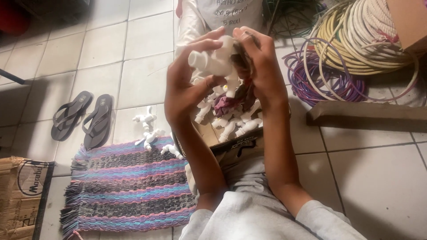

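My left hand (184,84) holds a white plastic tap (213,62) up in front of me, its round end pointing left. My right hand (260,62) presses a dark reddish cloth (242,91) against the tap's right side; the cloth hangs down below my fingers. Beneath both hands stands an open cardboard box (235,144) filled with several more white plastic taps (231,124). The box rests between my knees on the tiled floor.
Three loose white taps (151,133) lie on the tiles and on the edge of a striped woven mat (129,182). Dark flip-flops (84,118) lie at left, a cardboard carton (20,195) at bottom left. Coiled hoses and cables (351,49) and a wooden plank (369,113) sit at right.
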